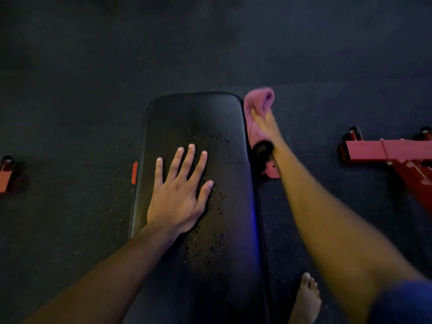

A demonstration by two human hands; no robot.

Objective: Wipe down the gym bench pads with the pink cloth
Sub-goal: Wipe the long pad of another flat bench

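Off the far right corner of the bench pad (198,127), the pink cloth (256,106) is gripped by the right hand (264,123), while the left hand (177,195) is pressed flat, open, on the pad's droplets.

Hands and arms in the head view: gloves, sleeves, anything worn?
Both hands are bare: no gloves, rings or watch show on the left hand or the right hand. Both forearms are uncovered. A blue sleeve shows at the right upper arm, at the frame's lower right corner. No left sleeve is in view.

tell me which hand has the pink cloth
The right hand, off the bench pad's far right edge, grips the pink cloth. The left hand lies flat and empty on the pad.
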